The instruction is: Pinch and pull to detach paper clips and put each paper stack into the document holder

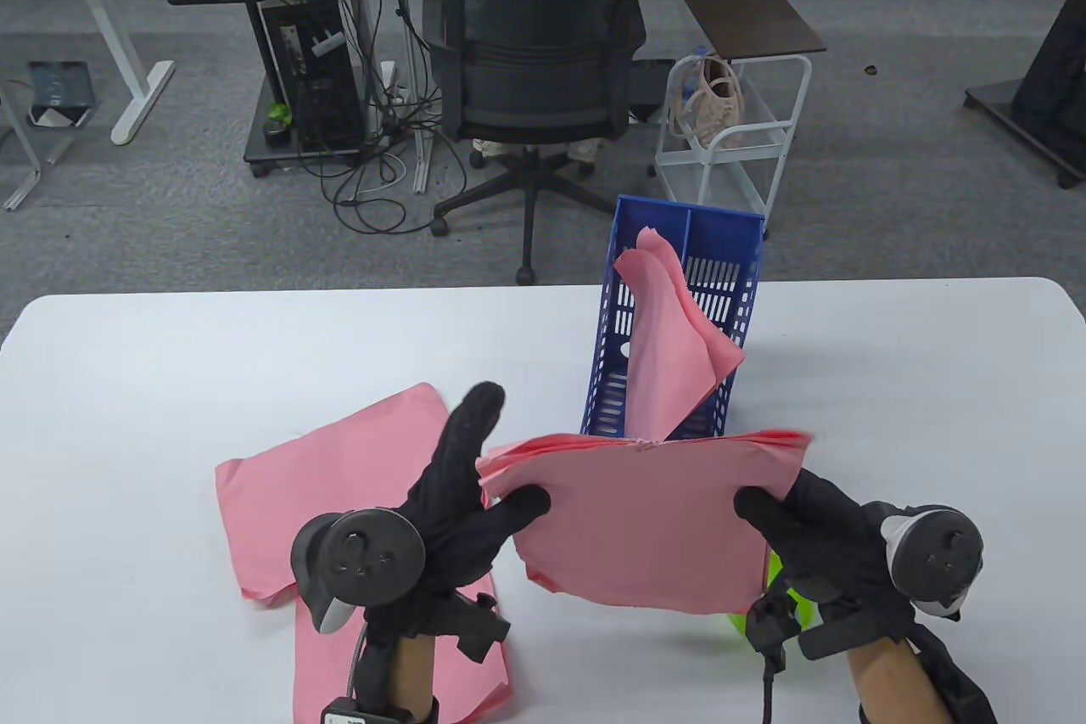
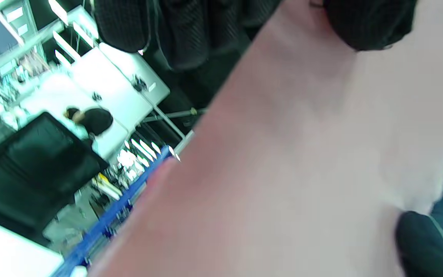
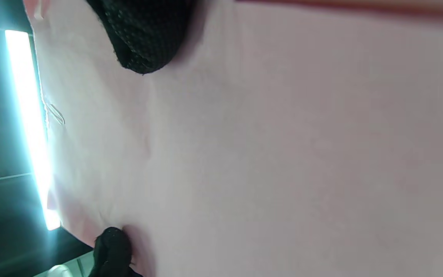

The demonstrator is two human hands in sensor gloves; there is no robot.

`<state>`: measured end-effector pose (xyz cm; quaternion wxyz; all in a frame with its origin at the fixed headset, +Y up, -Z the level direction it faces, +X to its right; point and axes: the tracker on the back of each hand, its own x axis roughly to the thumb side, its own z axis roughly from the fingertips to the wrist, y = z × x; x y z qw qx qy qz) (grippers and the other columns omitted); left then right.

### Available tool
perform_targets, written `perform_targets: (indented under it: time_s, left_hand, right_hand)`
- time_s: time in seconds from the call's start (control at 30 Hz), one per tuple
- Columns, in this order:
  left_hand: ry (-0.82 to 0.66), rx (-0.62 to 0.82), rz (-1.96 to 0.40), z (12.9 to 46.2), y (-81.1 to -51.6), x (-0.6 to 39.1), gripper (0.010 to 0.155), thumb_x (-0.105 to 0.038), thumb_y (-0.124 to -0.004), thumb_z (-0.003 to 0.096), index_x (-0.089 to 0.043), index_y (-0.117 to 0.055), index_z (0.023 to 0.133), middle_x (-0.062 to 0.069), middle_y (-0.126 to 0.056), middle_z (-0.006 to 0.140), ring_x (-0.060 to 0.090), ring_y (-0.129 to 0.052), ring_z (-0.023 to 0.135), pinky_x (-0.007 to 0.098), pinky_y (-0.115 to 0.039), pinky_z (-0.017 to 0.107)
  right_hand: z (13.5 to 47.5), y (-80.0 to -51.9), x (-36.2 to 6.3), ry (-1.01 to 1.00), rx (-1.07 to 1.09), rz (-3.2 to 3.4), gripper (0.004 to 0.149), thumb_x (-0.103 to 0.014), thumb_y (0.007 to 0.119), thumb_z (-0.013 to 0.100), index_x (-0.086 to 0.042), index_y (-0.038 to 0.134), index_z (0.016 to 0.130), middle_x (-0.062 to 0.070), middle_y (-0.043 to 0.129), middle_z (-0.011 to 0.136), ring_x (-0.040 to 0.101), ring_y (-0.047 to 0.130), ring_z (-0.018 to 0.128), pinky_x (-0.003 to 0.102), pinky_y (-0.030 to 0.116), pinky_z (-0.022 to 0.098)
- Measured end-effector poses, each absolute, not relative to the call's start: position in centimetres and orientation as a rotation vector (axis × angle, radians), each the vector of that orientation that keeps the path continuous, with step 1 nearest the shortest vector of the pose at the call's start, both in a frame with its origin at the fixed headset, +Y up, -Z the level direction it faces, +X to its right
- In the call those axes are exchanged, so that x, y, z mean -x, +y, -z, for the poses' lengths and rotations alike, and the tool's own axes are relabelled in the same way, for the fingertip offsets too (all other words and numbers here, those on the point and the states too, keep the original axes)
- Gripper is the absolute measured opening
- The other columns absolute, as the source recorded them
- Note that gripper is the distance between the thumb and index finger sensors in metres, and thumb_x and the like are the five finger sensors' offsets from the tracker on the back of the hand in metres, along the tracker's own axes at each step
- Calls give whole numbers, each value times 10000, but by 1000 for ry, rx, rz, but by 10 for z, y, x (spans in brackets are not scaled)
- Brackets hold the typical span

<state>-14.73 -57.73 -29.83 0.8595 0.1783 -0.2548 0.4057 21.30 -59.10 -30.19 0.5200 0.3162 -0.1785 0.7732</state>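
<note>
Above the near edge of the table [image 1: 153, 384], I've got a pink paper stack [image 1: 653, 520] lifted between both hands, its face tilted up toward me and its top edge level with the foot of the blue document holder [image 1: 679, 308]. My left hand [image 1: 450, 503] grips the stack's left edge, thumb [image 1: 522, 503] pressed on the front, one finger sticking straight up behind it. My right hand [image 1: 814, 529] grips the right edge the same way, thumb on the front face, the other fingers hidden behind the sheets. Up close in the right wrist view, a small metal paper clip [image 3: 55, 114] sits on one edge of the stack, between my thumb tip and the tip of the other thumb. The left wrist view catches it too, at the frame's far right, but blurred.

The holder stands upright toward the far edge of the table, just right of centre, and it already has pink sheets [image 1: 670, 333] in its left slot, drooping over to the right. More pink paper [image 1: 339, 486] lies flat at the near edge under my left wrist. Something bright green [image 1: 776, 588] peeks out below the held stack near my right hand; what it is, I can't tell
</note>
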Motion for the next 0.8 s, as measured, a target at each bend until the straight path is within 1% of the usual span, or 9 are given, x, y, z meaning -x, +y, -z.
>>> perform_targets:
  time_s: [0.07, 0.17, 0.33, 0.4, 0.47, 0.57, 0.63, 0.73, 0.8]
  left_hand:
    - [-591, -304, -896, 301, -580, 144, 662, -532, -665, 544, -282, -538, 1143, 60, -740, 1117, 312, -848, 990, 559, -687, 749]
    - [-607, -314, -963, 300, -580, 140, 437, -433, -670, 572, -330, -736, 992, -10, -920, 926, 225, -994, 798, 468, -783, 681]
    - [-561, -378, -845, 292, -573, 142, 407, -403, -693, 563, -299, -790, 945, 2, -965, 844, 202, -1033, 703, 442, -820, 627]
    - [-518, -392, -735, 287, -569, 141, 403, -402, -700, 559, -292, -808, 931, 3, -979, 824, 200, -1043, 681, 441, -830, 614]
    - [-502, -367, -642, 284, -566, 137, 402, -403, -702, 557, -290, -815, 926, 2, -987, 810, 197, -1048, 666, 436, -833, 610]
    - [-505, -313, -519, 282, -565, 126, 400, -401, -708, 554, -289, -825, 920, 3, -992, 805, 197, -1051, 663, 438, -835, 608]
    - [-510, -290, -451, 281, -566, 117, 399, -402, -711, 551, -293, -830, 916, 2, -996, 800, 197, -1053, 661, 433, -836, 612]
    - [-516, -266, -361, 278, -567, 104, 397, -402, -712, 548, -299, -832, 912, -1, -997, 802, 193, -1055, 662, 433, -837, 613]
    - [-523, -263, -327, 276, -568, 98, 396, -400, -715, 547, -298, -835, 911, -6, -998, 802, 190, -1056, 662, 431, -840, 613]
  right_hand:
    - [303, -594, -211, -406, -764, -1857, 378, -339, 681, 581, -222, 731, 938, 107, 872, 906, 210, 994, 631, 319, 826, 502]
    - [307, -598, -212, -392, -744, -1897, 399, -350, 681, 583, -210, 720, 954, 124, 857, 929, 236, 985, 661, 341, 819, 522]
    - [304, -592, -228, -541, -643, -1991, 573, -432, 675, 581, -136, 606, 1066, 217, 715, 1056, 344, 894, 814, 431, 759, 617]
    - [296, -584, -237, -678, -607, -2055, 667, -461, 672, 581, -97, 515, 1118, 266, 604, 1118, 424, 800, 902, 498, 698, 670]
    - [288, -578, -240, -776, -596, -2114, 704, -477, 668, 581, -90, 473, 1136, 278, 546, 1145, 468, 729, 953, 539, 651, 702]
    - [276, -571, -234, -901, -608, -2176, 689, -476, 682, 572, -107, 503, 1126, 269, 553, 1148, 487, 686, 980, 569, 616, 720]
    - [272, -570, -227, -956, -627, -2226, 662, -476, 692, 564, -122, 548, 1104, 249, 597, 1133, 473, 714, 966, 562, 626, 717]
    - [269, -573, -210, -942, -697, -2325, 612, -476, 707, 554, -145, 619, 1061, 214, 671, 1099, 439, 773, 933, 540, 655, 704]
    - [270, -575, -202, -910, -738, -2360, 552, -469, 721, 545, -171, 683, 1009, 172, 764, 1034, 381, 860, 858, 488, 712, 666]
